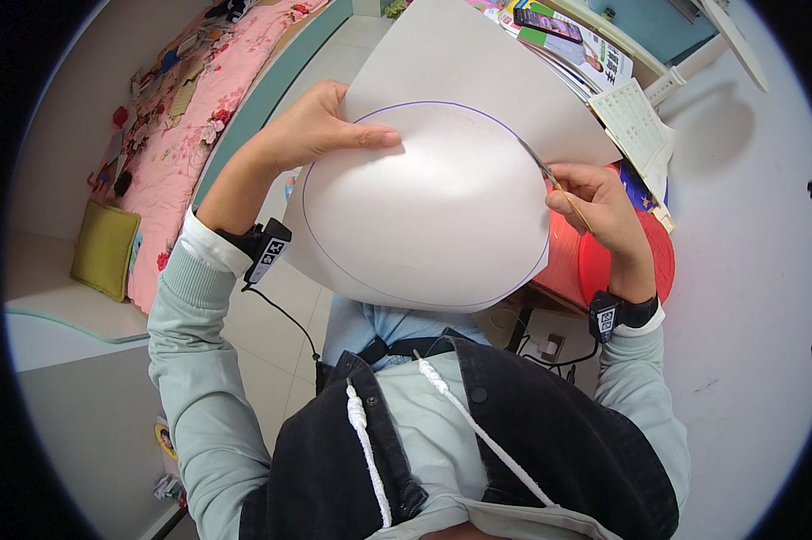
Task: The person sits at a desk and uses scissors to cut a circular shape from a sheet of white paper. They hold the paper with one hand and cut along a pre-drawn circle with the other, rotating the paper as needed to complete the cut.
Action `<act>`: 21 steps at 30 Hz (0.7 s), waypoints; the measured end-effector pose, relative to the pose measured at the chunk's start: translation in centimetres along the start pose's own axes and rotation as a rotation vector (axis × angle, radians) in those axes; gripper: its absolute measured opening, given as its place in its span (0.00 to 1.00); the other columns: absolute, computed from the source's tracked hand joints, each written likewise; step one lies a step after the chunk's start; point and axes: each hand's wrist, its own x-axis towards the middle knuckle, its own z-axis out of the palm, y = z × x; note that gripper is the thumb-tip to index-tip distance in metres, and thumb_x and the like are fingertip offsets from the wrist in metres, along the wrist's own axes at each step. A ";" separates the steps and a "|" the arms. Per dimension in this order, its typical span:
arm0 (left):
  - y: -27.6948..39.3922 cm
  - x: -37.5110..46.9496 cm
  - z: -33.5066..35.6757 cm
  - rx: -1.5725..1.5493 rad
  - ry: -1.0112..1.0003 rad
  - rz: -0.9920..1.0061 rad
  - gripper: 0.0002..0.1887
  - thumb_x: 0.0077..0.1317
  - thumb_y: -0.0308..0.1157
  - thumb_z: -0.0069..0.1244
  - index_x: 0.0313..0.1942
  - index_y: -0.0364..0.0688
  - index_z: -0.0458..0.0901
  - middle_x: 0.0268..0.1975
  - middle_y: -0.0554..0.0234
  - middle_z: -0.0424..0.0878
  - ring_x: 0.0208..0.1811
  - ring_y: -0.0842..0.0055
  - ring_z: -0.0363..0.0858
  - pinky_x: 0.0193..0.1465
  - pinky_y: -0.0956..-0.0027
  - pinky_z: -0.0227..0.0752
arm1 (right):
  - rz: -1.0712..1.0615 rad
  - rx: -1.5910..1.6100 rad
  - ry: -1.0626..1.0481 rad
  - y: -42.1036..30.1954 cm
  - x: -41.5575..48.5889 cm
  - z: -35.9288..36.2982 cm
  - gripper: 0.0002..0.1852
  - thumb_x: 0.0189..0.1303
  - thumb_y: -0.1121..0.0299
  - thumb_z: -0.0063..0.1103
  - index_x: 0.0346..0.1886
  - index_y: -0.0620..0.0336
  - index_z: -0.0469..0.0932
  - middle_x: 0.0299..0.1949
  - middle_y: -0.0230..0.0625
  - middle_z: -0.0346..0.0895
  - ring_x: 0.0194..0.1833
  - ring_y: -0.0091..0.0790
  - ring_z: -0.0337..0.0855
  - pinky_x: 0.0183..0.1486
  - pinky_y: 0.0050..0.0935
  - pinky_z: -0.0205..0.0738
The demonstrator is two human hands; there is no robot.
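Note:
A large white sheet of paper (419, 209) spans the space in front of my body, with a big oval drawn on it in blue line. My left hand (331, 128) grips the sheet's left side, its thumb lying on top across the line. In my right hand (595, 202) is a pair of scissors (537, 160) with yellowish handles. The blades lie at the blue line on the oval's upper right, and the paper is cut from the right edge up to about there. The fingers under the sheet are hidden.
At right, a desk holds stacked books and magazines (601, 57), a smartphone (547, 25), a notepad (632, 115) and a round red object (628, 256). A white wall (736, 270) borders my right arm. A bed with pink floral bedding (196, 142) stands left, beside a green cushion (107, 250).

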 end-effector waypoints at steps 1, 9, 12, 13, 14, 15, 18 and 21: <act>0.0 0.0 0.0 -0.005 0.003 0.003 0.22 0.55 0.44 0.68 0.39 0.32 0.86 0.32 0.61 0.86 0.30 0.80 0.83 0.36 0.77 0.77 | 0.010 0.002 -0.003 0.0 0.0 0.0 0.20 0.61 0.67 0.68 0.52 0.71 0.79 0.28 0.23 0.75 0.25 0.10 0.67 0.24 0.13 0.58; 0.1 0.1 0.1 -0.033 -0.023 -0.021 0.21 0.55 0.43 0.68 0.39 0.33 0.86 0.32 0.62 0.86 0.30 0.81 0.82 0.35 0.77 0.77 | 0.001 0.029 -0.005 0.1 0.1 -0.1 0.22 0.60 0.64 0.69 0.52 0.70 0.79 0.30 0.24 0.76 0.25 0.11 0.69 0.24 0.13 0.59; 0.2 0.1 0.2 -0.042 -0.019 -0.008 0.21 0.56 0.42 0.67 0.39 0.32 0.86 0.32 0.63 0.86 0.31 0.81 0.82 0.36 0.77 0.77 | 0.024 0.008 0.010 0.0 0.1 -0.2 0.22 0.59 0.64 0.70 0.52 0.70 0.79 0.31 0.24 0.77 0.26 0.11 0.69 0.25 0.13 0.59; 0.2 0.1 0.3 -0.048 -0.016 -0.001 0.21 0.56 0.42 0.67 0.39 0.32 0.86 0.32 0.63 0.86 0.31 0.81 0.82 0.36 0.77 0.77 | 0.029 0.012 0.011 -0.1 0.1 -0.2 0.22 0.59 0.64 0.70 0.52 0.70 0.79 0.31 0.24 0.77 0.26 0.11 0.69 0.25 0.13 0.59; 0.2 0.1 0.3 -0.054 -0.013 0.005 0.21 0.56 0.42 0.67 0.39 0.32 0.86 0.32 0.63 0.86 0.31 0.81 0.82 0.36 0.77 0.77 | 0.035 0.016 0.012 -0.1 0.1 -0.2 0.22 0.59 0.65 0.70 0.52 0.70 0.79 0.31 0.24 0.76 0.26 0.11 0.69 0.25 0.13 0.59; 0.2 0.1 0.3 -0.045 -0.016 0.007 0.21 0.56 0.42 0.67 0.39 0.32 0.86 0.32 0.62 0.86 0.31 0.81 0.82 0.36 0.77 0.77 | 0.040 0.019 0.013 -0.1 0.1 -0.2 0.22 0.59 0.65 0.70 0.52 0.70 0.79 0.31 0.24 0.76 0.26 0.11 0.69 0.25 0.13 0.59; 0.1 0.2 0.2 -0.019 -0.022 0.015 0.21 0.56 0.42 0.67 0.39 0.32 0.86 0.32 0.62 0.86 0.30 0.81 0.82 0.35 0.77 0.77 | 0.054 0.012 0.024 -0.2 0.2 -0.2 0.22 0.59 0.66 0.69 0.53 0.71 0.78 0.30 0.23 0.76 0.26 0.11 0.69 0.25 0.13 0.59; 0.0 0.3 0.2 -0.001 -0.021 0.024 0.21 0.56 0.42 0.67 0.38 0.32 0.86 0.31 0.61 0.86 0.29 0.81 0.82 0.34 0.77 0.77 | 0.040 0.008 0.021 -0.2 0.2 -0.2 0.22 0.60 0.66 0.69 0.53 0.71 0.78 0.30 0.24 0.76 0.26 0.11 0.69 0.25 0.13 0.59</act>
